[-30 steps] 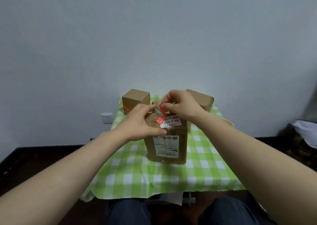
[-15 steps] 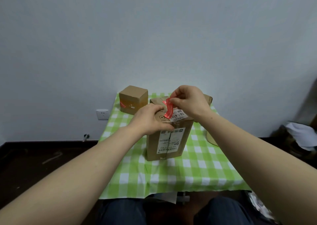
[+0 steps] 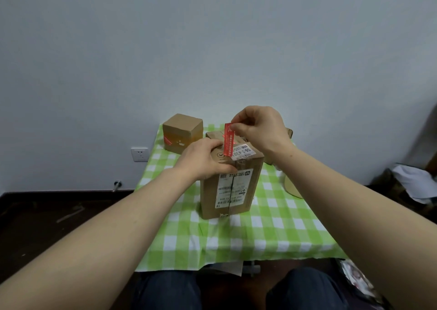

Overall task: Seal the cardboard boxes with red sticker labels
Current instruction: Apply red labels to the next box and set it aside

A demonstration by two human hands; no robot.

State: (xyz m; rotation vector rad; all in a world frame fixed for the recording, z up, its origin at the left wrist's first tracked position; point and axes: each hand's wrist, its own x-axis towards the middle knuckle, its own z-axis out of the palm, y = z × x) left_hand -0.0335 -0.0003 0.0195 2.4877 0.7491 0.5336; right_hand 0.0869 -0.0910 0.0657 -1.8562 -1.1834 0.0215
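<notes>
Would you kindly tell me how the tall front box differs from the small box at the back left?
The tall box stands taller; the small box is roughly cubic. The tall box bears white printed labels; the small box shows a red strip on its front. The left hand grips the tall box while the right hand pinches a red sticker over its top; the small box stands untouched. Both are brown cardboard.
</notes>
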